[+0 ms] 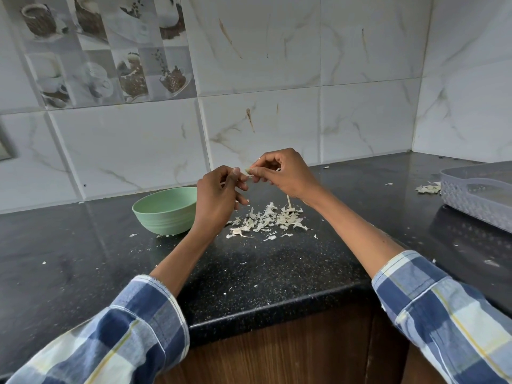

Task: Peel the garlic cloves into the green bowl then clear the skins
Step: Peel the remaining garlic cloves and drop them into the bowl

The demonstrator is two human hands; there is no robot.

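Fingertips of both hands meet above the counter, pinched on a small garlic clove (249, 171) held between them. On the right hand (285, 176) the thumb and forefinger clamp the pale clove, the other fingers curled behind; a thin pale stick, perhaps a bit of stem, hangs below this hand (288, 201), though its upper end is hidden. On the left hand (219, 199) the thumb and fingertips nip the clove's near end, seemingly at a flake of skin, too small to tell for sure. Directly beneath lies a loose pile of skins (270, 220) on the black speckled counter (249, 273), with stray flakes scattered around. Just left of the left hand, the green bowl (163, 210) stands upright; its inside is not visible. Far right, a grey perforated tray (479, 195) has more skins beside it. Both sleeves are blue plaid.
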